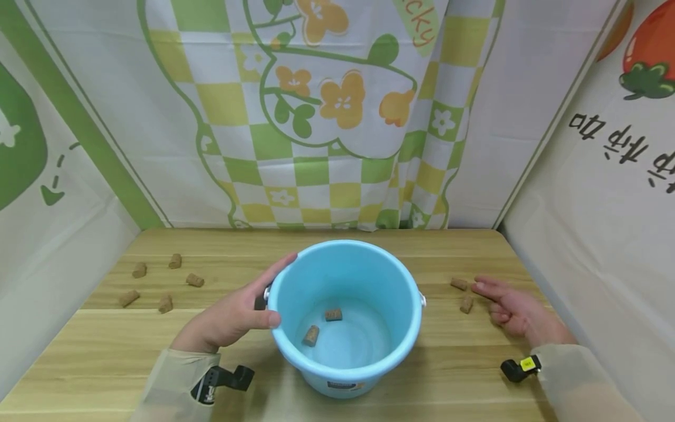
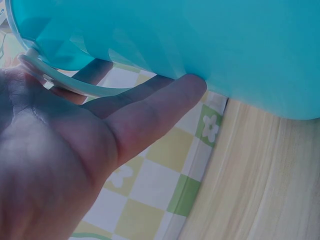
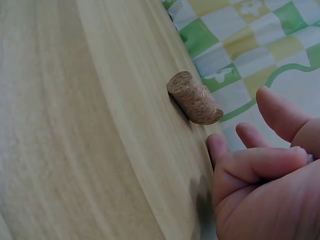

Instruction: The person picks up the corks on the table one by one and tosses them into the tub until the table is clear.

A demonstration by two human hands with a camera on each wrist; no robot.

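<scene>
A light blue bucket (image 1: 348, 266) stands upright on the table, with two corks at its bottom, one of them a cork (image 1: 312, 336) near the left inner wall. My left hand (image 1: 237, 316) rests against its left side. The thumb touches the rim, and in the left wrist view straight fingers (image 2: 160, 107) press the outer wall beside the white handle (image 2: 75, 85). My right hand (image 1: 519, 313) is low over the table at the right, index finger stretched toward a cork (image 1: 459, 283). Another cork (image 1: 466, 304) lies close by. No object shows in its grasp.
Several loose corks lie on the left of the wooden table (image 1: 237, 252), among them a cork (image 1: 194, 280) closest to the bucket. A printed curtain (image 1: 327, 176) hangs behind the table's back edge. White cloth walls (image 1: 606, 246) border both sides.
</scene>
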